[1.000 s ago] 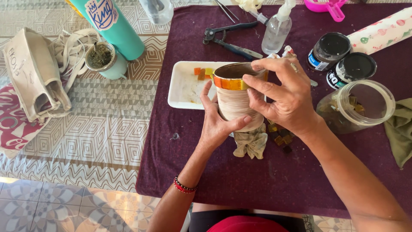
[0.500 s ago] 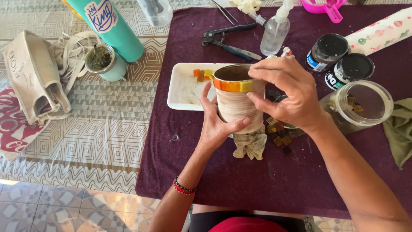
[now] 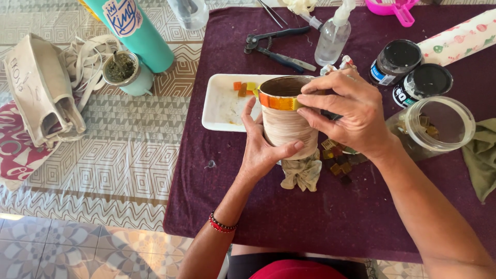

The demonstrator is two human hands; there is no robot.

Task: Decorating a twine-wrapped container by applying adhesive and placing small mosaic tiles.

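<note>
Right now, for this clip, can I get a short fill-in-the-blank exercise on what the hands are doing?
1. The left hand cups the side of the ____.
2. The right hand presses on its band of ____ tiles.
3. The white tray lies on the ____ cloth.

Missing: pot; orange; purple.

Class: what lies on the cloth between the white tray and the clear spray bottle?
In the head view, black-handled pliers lie between the white tray and the spray bottle.
</note>
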